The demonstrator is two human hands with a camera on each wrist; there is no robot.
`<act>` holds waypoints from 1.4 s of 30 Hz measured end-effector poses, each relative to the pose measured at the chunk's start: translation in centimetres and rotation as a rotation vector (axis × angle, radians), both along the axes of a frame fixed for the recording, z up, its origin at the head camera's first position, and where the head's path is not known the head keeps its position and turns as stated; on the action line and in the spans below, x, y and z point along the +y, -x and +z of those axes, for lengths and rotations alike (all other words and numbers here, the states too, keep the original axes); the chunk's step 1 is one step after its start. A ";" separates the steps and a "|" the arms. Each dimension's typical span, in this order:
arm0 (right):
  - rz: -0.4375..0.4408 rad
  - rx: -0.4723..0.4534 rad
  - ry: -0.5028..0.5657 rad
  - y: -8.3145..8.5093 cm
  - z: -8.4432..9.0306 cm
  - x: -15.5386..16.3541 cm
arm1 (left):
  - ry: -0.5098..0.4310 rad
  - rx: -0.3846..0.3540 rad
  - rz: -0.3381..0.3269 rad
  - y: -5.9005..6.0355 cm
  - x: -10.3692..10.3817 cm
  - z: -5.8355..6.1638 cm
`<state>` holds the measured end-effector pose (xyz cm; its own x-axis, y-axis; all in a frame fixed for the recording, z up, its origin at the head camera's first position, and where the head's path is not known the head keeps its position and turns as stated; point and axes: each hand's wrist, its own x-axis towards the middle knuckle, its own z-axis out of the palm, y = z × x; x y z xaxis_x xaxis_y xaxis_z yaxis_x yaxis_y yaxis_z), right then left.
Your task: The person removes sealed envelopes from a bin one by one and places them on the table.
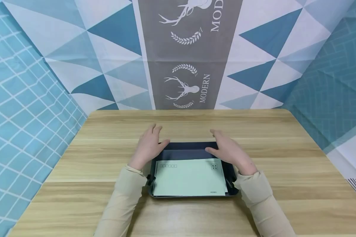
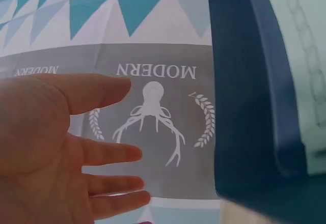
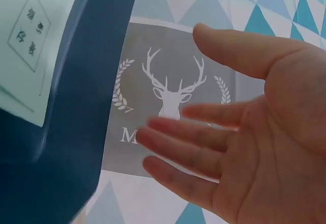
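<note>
**Open hands at the far corners of a dark tray**

A dark blue tray [image 1: 192, 150] is set near the middle of the wooden surface [image 1: 284, 164], towards its near edge. A pale green envelope [image 1: 190, 177] is laid flat inside it, on other sheets whose edges are seen beneath it. The left hand [image 1: 149, 144] is placed at the tray's far left corner, fingers straight and spread wide, nothing held. The right hand [image 1: 229, 149] is placed at the far right corner, likewise flat and holding nothing. Whether the palms touch the rim cannot be told. A patterned cloth [image 1: 184, 89] with a deer print is hung behind the surface.
</note>
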<state>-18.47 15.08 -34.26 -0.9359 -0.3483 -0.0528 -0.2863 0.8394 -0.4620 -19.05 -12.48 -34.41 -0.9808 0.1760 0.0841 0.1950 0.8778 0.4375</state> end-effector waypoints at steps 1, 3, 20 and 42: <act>0.010 -0.016 -0.010 -0.1 0.0 0.0 | -0.004 -0.020 -0.002 -0.1 -0.2 -0.1; 0.033 -0.045 -0.028 -0.2 -0.1 0.0 | -0.031 -0.080 -0.016 -0.3 -0.6 -0.2; 0.126 -0.192 -0.206 -1.3 -1.0 0.9 | -0.399 -0.537 0.001 -2.4 -3.9 -4.0; 0.260 -0.034 -0.338 -2.2 -3.1 3.1 | -0.488 -0.518 -0.011 -4.1 -2.9 -5.5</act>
<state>-16.27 18.17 -37.31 -0.8149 -0.5305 -0.2336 -0.4981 0.8470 -0.1857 -14.91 -15.41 -39.88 -0.9142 0.2472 -0.3211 -0.1371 0.5570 0.8191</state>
